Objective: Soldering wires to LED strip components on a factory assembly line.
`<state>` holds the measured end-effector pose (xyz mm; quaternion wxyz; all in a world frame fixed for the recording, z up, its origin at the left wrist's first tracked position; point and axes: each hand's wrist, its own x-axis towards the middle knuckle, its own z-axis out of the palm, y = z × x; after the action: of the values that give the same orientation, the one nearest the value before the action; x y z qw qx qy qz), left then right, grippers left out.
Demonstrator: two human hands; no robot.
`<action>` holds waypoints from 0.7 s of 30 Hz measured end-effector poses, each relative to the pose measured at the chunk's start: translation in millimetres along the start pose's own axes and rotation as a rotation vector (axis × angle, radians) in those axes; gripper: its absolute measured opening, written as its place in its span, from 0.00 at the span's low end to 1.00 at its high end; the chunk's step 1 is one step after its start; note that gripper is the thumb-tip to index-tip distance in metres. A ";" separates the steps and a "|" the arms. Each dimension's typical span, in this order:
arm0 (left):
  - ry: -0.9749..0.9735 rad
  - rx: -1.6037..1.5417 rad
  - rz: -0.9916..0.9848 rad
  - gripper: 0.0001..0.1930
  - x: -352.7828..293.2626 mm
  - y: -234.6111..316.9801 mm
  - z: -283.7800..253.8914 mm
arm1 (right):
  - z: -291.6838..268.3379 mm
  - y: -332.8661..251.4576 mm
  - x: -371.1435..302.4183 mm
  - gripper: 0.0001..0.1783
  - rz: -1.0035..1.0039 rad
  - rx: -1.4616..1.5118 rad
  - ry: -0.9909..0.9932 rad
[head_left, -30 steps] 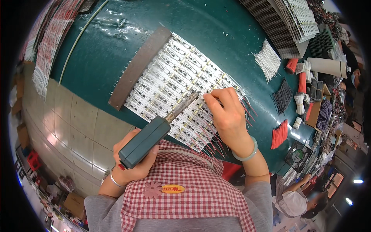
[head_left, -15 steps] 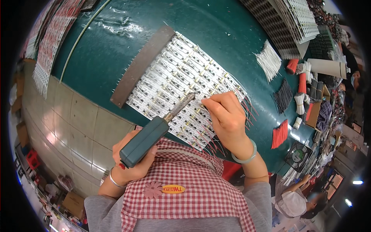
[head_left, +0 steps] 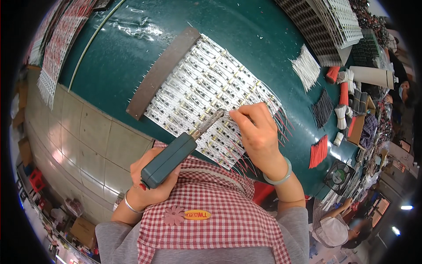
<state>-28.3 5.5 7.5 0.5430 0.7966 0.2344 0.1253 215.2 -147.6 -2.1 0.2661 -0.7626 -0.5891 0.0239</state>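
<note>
In the head view, the person's left hand (head_left: 160,191) is wrapped around the green body of an iron (head_left: 169,160), fingers closed firmly on it. The iron slants up and to the right, its dark metal tip above the middle of a white sheet (head_left: 189,99) of small circuit boards; whether the tip touches the sheet cannot be told. The right hand (head_left: 260,134) is over the right part of the sheet, thumb and forefinger drawn together in a narrow pinch just beside the tip. What lies between those fingertips is too fine to make out.

The sheet lies askew on a green table (head_left: 118,57), in front of the person, with rows of dark and yellowish parts and thin white wires across it. A brown bar (head_left: 163,72) lies along its upper left edge, and red and white leads (head_left: 281,121) stick out past its right edge. To the right on the table are bunches of white wires (head_left: 306,69), black wires (head_left: 322,109) and red wires (head_left: 318,152), well apart from the sheet, with a fan (head_left: 339,177) near the red ones. Stacked panels (head_left: 314,28) stand at the upper right. The person wears a checked apron (head_left: 206,235); a co-worker (head_left: 332,231) sits at the lower right.
</note>
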 end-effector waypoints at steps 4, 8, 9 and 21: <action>-0.003 0.010 0.003 0.14 -0.5 -1.6 0.8 | -2.7 -5.5 3.6 0.21 -0.020 -0.059 -0.025; 0.012 -0.012 0.001 0.14 -1.3 -3.8 2.6 | -3.1 -7.8 5.0 0.21 -0.028 -0.105 -0.038; 0.009 -0.007 0.005 0.13 -1.0 -3.9 2.4 | -3.4 -8.0 5.1 0.21 -0.028 -0.106 -0.042; 0.045 -0.013 0.059 0.13 0.8 -4.5 2.1 | -3.1 -5.4 3.5 0.20 -0.020 -0.086 -0.048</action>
<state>-27.7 5.5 2.5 0.5388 0.7966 0.2219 0.1608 212.6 -144.7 3.8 0.2194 -0.7666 -0.6034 0.0141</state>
